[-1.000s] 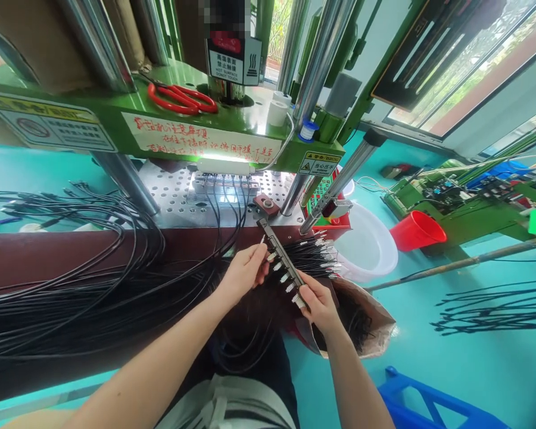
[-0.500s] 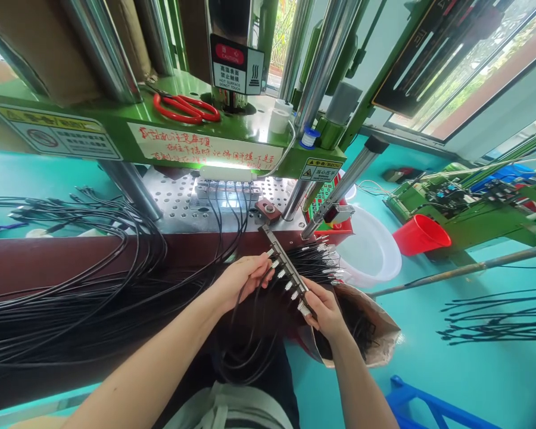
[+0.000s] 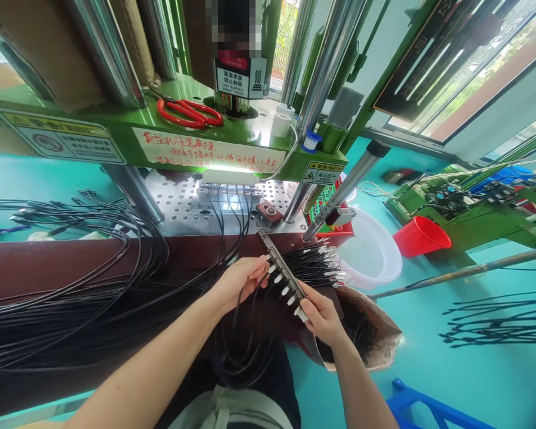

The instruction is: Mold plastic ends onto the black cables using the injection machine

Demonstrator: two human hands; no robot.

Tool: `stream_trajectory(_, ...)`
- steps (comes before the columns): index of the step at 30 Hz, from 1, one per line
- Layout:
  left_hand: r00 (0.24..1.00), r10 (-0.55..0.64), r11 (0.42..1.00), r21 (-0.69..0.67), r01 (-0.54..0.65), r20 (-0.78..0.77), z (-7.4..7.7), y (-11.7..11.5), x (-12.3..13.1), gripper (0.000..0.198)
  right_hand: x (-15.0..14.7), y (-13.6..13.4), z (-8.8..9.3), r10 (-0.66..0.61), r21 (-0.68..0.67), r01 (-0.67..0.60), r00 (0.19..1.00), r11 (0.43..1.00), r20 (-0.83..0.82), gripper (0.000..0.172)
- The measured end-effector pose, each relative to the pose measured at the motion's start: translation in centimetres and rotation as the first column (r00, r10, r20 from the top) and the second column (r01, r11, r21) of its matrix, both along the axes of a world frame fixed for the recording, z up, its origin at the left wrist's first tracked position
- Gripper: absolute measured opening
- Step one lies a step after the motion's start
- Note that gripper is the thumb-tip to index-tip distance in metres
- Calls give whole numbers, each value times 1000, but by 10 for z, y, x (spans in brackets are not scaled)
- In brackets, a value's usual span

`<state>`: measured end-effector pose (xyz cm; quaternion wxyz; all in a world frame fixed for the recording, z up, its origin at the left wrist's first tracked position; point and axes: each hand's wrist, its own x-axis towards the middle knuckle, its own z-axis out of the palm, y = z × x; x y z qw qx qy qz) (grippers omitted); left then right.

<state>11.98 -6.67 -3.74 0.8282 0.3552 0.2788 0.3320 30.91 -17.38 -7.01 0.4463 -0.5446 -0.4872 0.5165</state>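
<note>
My right hand [image 3: 322, 316] grips the low end of the bar [image 3: 280, 271], held tilted just before the press [image 3: 129, 128]. My left hand [image 3: 240, 279] pinches a cable [image 3: 234, 316] at the bar's side.

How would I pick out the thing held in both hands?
Find the green press. Below its perforated plate, the left hand and right hand meet on a slanted metal bar. Unlike the loose black cables around it, it carries a row of silver plugs.
</note>
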Motion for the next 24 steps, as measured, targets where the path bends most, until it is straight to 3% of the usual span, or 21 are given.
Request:
stream_trajectory(3,1000,14,999,34,-14,-6,-5,1,1,48,-2,0,0,20,35,-23,996,999,92,47)
stream_trajectory(5,1000,3,999,50,-3,-19,-5,1,3,48,-2,2,3,27,-6,-27,999,1000,46,48)
stream_trajectory(7,990,-20,997,73,31,-142,-3,1,4,46,1,6,9,13,-86,-15,1000,996,-13,50)
stream_trajectory(9,929,-23,986,147,82,-370,3,-2,1,40,9,12,20,8,-159,-13,999,987,-34,52)
stream_trajectory(11,837,82,945,310,107,-542,11,-6,-7,30,20,21,34,48,-212,-48,999,976,-8,52)
stream_trajectory(15,749,308,795,591,136,-587,30,-13,-36,25,39,54,60,264,-318,-214,957,924,123,41)
stream_trajectory(18,705,318,738,633,235,-633,44,-10,-58,17,36,90,71,466,-391,-347,844,852,266,36)
stream_trajectory(21,699,309,710,645,281,-645,49,4,-71,20,18,130,72,604,-408,-455,685,792,408,35)
stream_trajectory(24,756,359,765,637,98,-547,40,27,-76,30,-4,163,65,629,-274,-612,496,742,598,27)
